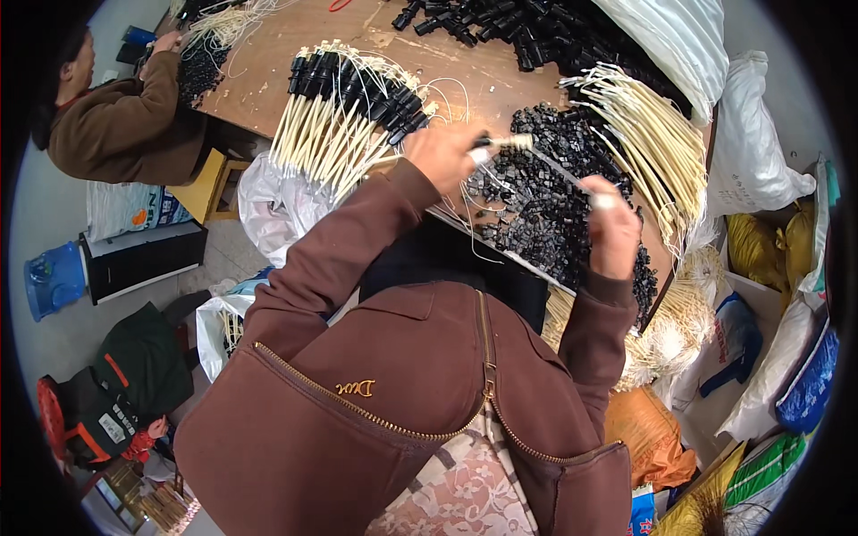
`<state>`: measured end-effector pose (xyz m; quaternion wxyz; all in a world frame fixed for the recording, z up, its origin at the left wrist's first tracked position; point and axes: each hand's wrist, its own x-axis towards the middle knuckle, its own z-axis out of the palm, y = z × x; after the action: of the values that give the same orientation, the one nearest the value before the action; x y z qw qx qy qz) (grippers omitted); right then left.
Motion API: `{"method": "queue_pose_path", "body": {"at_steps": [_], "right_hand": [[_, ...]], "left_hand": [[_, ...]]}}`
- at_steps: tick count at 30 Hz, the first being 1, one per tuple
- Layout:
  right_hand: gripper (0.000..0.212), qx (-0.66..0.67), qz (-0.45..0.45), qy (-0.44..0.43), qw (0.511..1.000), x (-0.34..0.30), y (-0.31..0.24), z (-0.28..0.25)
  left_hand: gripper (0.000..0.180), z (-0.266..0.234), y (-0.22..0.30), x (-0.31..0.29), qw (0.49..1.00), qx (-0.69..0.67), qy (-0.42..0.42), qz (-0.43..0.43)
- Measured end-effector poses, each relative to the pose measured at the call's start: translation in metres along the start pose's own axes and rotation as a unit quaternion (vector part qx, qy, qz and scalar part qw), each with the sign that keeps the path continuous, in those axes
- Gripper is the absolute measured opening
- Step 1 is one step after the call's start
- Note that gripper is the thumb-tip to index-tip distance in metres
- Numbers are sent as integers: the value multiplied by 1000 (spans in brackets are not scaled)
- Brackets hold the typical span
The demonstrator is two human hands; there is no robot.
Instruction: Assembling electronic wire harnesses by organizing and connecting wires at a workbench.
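Note:
My left hand point(447, 156) is closed around a small black connector point(483, 141) with a cream-coloured end that sticks out to the right. From close to that end a thin pale strand point(556, 165) runs straight to my right hand point(612, 223), whose fingers pinch it; whether it is a wire or a thin tool I cannot tell. Something white wraps a finger on each hand. Beneath both hands spreads a heap of small black plastic parts point(536, 210). A bundle of cream sleeved wires with black connectors point(335, 125) lies just left of my left hand.
More cream wires point(657, 161) lie at the table's right side, below a white sack point(675, 45). Larger black connectors point(527, 31) are piled at the far edge of the wooden table point(384, 36). Another person point(125, 121) works at the far left. Sacks crowd the right.

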<state>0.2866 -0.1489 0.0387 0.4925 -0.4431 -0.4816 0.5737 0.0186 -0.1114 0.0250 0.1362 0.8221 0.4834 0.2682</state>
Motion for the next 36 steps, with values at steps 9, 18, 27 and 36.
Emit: {"method": "queue_pose_path", "body": {"at_steps": [9,18,27,36], "right_hand": [[22,-533,-260,11,805,0,14,84],[18,-430,-149,82,886,0,7,68],[14,-392,-116,113,906,5,19,67],[15,-363,-93,57,925,8,18,68]], "left_hand": [[20,9,22,8,796,-506,-106,-316],[31,15,9,9,984,-153,-55,-77],[40,12,17,7,997,-48,-63,-12],[40,10,22,14,989,-79,-123,-17]]}}
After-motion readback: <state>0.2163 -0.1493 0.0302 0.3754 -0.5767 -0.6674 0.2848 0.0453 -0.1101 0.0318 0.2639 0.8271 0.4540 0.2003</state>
